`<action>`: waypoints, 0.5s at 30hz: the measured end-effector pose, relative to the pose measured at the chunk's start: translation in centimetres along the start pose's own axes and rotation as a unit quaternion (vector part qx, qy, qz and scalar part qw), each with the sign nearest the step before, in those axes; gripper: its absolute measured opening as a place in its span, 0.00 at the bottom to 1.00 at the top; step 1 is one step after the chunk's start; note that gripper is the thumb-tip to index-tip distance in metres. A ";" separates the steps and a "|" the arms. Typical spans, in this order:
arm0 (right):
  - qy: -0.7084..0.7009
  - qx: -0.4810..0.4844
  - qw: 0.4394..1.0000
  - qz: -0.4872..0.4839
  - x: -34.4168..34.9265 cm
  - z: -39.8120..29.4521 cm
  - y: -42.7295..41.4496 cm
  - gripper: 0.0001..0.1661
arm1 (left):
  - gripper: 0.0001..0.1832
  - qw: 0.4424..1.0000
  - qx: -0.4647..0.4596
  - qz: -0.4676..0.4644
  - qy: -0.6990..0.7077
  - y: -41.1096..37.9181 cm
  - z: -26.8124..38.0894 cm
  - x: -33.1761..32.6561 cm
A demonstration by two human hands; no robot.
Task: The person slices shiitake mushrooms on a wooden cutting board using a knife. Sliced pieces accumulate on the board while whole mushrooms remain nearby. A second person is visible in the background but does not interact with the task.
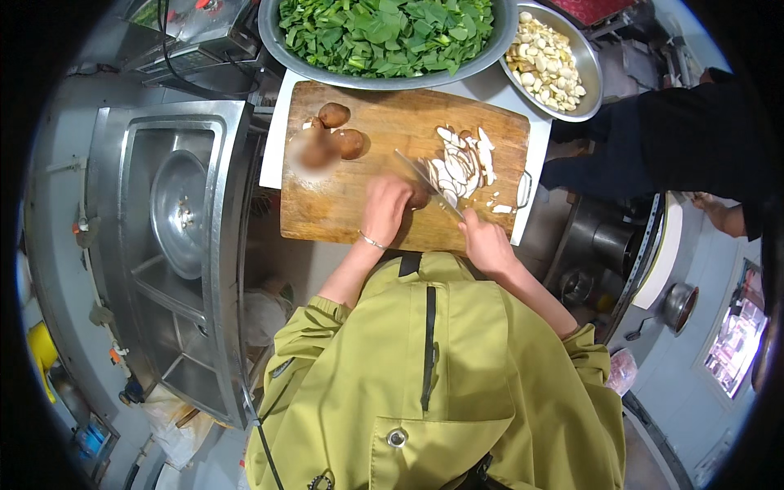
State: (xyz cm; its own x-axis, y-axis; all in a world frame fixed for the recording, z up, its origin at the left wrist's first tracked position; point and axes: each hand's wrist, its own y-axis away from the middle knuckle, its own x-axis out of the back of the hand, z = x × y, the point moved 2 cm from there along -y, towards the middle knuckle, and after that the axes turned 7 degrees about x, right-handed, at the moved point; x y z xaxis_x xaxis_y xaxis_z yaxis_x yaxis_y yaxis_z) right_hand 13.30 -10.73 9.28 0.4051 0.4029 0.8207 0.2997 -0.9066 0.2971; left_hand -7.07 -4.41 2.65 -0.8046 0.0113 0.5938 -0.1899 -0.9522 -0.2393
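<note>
My right hand (488,244) grips a knife (429,184) whose blade slants up and left over a wooden cutting board (380,217). Against the blade's left side lies a brown mushroom cap (419,197). My left hand (386,205), slightly blurred and with a bracelet at its wrist, holds this cap with bent fingers. Thin white mushroom slices (456,165) with brown edges are heaped to the right of the blade. Several whole brown mushrooms (348,144) sit at the board's upper left; part of that group is blurred.
Behind the board stand a large metal basin of chopped green leaves (386,33) and a metal bowl of peeled garlic cloves (545,67). A stainless steel sink (214,245) with a metal bowl (177,239) is at left. Another person in dark clothes (680,138) stands at right, near a pot (680,308).
</note>
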 end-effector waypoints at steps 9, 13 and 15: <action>0.031 -0.002 0.999 -0.021 0.7 -0.3 0.3 0.10 | 0.09 0.986 -0.112 -0.107 0.057 -1.0 0.5 0.5; 0.030 -0.031 0.997 -0.058 1.7 -0.3 1.6 0.12 | 0.09 0.983 -0.108 -0.145 0.027 -1.5 0.5 0.4; 0.029 -0.023 0.997 -0.061 0.9 0.2 1.3 0.12 | 0.09 0.981 -0.120 -0.148 0.031 -1.6 0.2 0.5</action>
State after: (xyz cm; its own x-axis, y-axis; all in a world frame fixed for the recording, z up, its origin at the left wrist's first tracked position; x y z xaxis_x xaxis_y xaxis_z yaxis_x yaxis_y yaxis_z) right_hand 14.19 -11.50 10.33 0.3163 0.5031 0.8042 0.3038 -0.8569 0.4165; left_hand -7.04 -2.96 3.44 -0.7259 0.3026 0.6177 -0.5416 -0.8050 -0.2422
